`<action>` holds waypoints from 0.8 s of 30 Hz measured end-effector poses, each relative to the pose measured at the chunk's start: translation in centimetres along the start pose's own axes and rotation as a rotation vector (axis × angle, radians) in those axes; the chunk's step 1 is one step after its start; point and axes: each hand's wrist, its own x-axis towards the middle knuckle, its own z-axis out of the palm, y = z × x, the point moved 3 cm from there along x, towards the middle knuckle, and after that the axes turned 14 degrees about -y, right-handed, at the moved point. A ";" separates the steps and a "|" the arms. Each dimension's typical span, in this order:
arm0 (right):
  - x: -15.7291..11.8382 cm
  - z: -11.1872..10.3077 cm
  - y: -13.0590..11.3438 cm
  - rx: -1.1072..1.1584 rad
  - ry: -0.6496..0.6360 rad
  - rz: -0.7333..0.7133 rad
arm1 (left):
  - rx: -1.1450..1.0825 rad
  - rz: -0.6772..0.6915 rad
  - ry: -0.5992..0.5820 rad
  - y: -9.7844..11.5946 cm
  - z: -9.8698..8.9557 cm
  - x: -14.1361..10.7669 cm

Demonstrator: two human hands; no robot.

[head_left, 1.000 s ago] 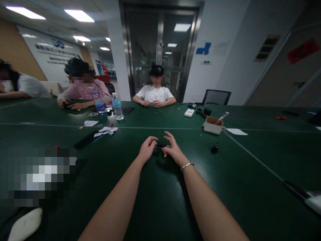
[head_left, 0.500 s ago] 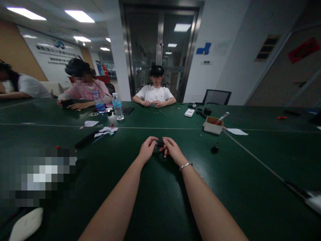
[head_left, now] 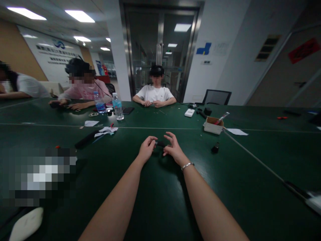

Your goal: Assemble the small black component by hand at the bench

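Observation:
A small, dark, rod-shaped object (head_left: 159,144) lies roughly level above the green table, too small and dim to name more exactly. My left hand (head_left: 146,148) pinches its left end between thumb and fingers, where a greyish part shows. My right hand (head_left: 174,149), with a silver bracelet at the wrist, is at the object's right end. Its fingers are spread and raised; whether a fingertip still touches the object I cannot tell. To the right, a small black item with a clear top (head_left: 215,148) stands on the table.
An open cardboard box (head_left: 213,126) with a tube in it stands right of centre. Farther left are two water bottles (head_left: 117,107), paper scraps (head_left: 106,131) and a long black object (head_left: 87,139). A white mouse-like shape (head_left: 27,223) lies near left. People sit across the table.
My right hand's fingers have opened and lifted off the dark object, showing more of it. My left hand keeps its pinch in nearly the same place.

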 end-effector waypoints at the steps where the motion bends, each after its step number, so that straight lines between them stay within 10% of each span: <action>1: 0.0 0.0 0.0 0.011 0.019 0.008 | -0.001 0.006 0.000 0.1 0.0 0.0; 24: 0.1 -0.1 0.5 0.043 0.024 0.095 | 0.009 -0.010 0.014 0.2 0.1 -0.2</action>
